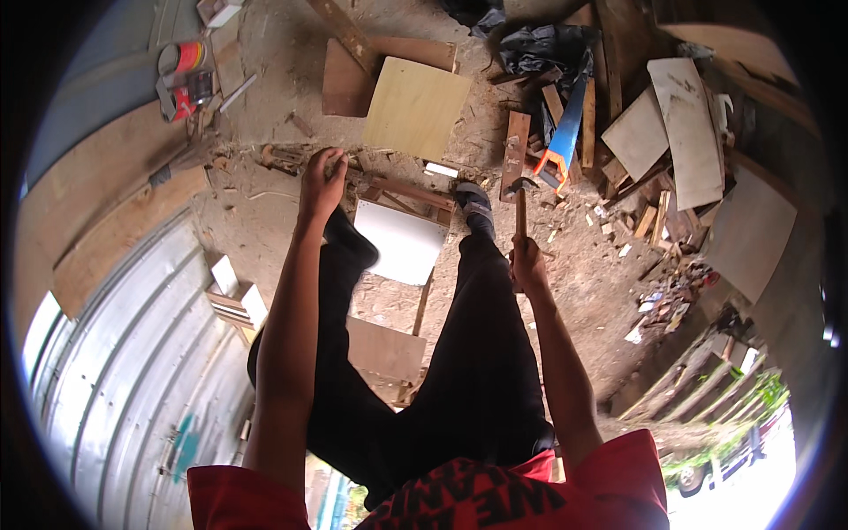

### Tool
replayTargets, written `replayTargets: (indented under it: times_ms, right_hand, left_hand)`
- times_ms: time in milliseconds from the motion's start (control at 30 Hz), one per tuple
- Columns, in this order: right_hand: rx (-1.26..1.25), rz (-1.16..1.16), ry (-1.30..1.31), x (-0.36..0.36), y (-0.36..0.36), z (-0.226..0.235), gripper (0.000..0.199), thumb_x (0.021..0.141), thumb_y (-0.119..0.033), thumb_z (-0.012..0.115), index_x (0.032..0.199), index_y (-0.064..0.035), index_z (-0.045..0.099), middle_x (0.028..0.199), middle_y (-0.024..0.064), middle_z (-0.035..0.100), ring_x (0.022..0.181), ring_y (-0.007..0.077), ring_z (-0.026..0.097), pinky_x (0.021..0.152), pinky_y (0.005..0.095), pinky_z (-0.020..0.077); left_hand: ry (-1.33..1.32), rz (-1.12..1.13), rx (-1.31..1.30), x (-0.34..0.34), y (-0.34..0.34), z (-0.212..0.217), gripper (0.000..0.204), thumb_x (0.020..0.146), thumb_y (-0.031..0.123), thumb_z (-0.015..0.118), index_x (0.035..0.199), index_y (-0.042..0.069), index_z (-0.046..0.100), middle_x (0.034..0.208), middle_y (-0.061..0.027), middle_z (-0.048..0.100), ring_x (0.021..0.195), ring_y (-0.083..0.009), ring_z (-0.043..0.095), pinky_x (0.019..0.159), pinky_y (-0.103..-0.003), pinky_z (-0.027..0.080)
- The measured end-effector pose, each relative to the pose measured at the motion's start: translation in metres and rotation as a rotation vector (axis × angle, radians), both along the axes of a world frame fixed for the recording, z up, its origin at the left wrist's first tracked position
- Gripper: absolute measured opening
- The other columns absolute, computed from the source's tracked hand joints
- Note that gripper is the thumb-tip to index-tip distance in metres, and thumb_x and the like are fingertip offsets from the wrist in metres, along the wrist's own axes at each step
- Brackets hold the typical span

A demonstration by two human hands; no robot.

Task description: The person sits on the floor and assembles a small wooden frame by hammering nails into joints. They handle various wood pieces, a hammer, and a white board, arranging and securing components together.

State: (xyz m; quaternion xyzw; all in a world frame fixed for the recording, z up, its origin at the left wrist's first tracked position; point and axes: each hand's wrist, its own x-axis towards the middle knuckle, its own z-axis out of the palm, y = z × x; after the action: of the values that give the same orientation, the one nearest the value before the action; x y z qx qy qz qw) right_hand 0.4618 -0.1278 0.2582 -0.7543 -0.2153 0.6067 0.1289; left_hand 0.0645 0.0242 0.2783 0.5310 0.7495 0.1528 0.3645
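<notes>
My right hand (528, 267) is closed around the wooden handle of a claw hammer (521, 210), its head pointing away from me. Held out over the floor to the left, my left hand (323, 185) has its fingers curled together; whatever they may hold is too small or hidden to make out. Between my feet lies a white panel (402, 243) with a reddish-brown wood strip (413, 193) along its far side. Farther off, a light plywood square (417, 108) rests on a darker brown board (345, 81).
A handsaw (571, 119) with blue blade and orange handle leans at the right, beside a short plank (515, 155) and black plastic (546, 49). Scrap wood and boards (687, 132) heap farther right. Cans (184, 58) stand far left, near corrugated metal sheeting (132, 371).
</notes>
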Motion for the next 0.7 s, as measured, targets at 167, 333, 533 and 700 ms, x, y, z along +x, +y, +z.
replayTargets:
  times_ms: [167,333,533,700]
  right_hand:
    - [-0.092,-0.075,-0.051,-0.014,0.024,0.008,0.039,0.094,-0.040,0.059,0.079,-0.0035,0.056,0.058,0.0023,0.051,0.044,0.0132,0.051,0.042,0.0297,0.0429]
    - [-0.076,-0.445,0.148,-0.046,0.049,0.073,0.030,0.098,-0.032,0.057,0.084,-0.0045,0.056,0.061,-0.0010,0.048,0.048,0.0083,0.047,0.043,0.0266,0.0407]
    - [0.007,-0.775,0.087,-0.117,0.050,0.046,0.030,0.101,-0.035,0.052,0.100,-0.0053,0.054,0.064,-0.0029,0.044,0.046,0.0050,0.041,0.039,0.0234,0.0346]
    - [-0.067,-0.631,0.110,-0.135,0.060,-0.069,0.035,0.102,-0.038,0.049,0.104,-0.0038,0.053,0.067,-0.0011,0.045,0.048,0.0060,0.040,0.042,0.0249,0.0360]
  left_hand:
    - [-0.047,-0.183,-0.039,0.043,0.040,0.025,0.031,0.094,0.024,0.063,0.118,0.005,0.060,0.122,-0.0153,0.063,0.114,-0.0319,0.060,0.095,-0.038,0.047]
    - [-0.116,-0.330,0.086,0.068,0.042,0.017,0.024,0.093,0.016,0.063,0.113,0.004,0.059,0.115,-0.0171,0.063,0.112,-0.0328,0.060,0.096,-0.039,0.047]
    - [-0.306,-0.132,-0.207,0.016,-0.018,-0.066,0.018,0.097,0.017,0.057,0.107,0.002,0.061,0.096,-0.0120,0.071,0.091,-0.0239,0.069,0.082,-0.034,0.052]
    - [-0.056,-0.240,-0.202,-0.006,-0.078,-0.187,0.017,0.095,0.019,0.059,0.095,0.002,0.061,0.089,-0.0170,0.068,0.085,-0.0349,0.068,0.072,-0.040,0.052]
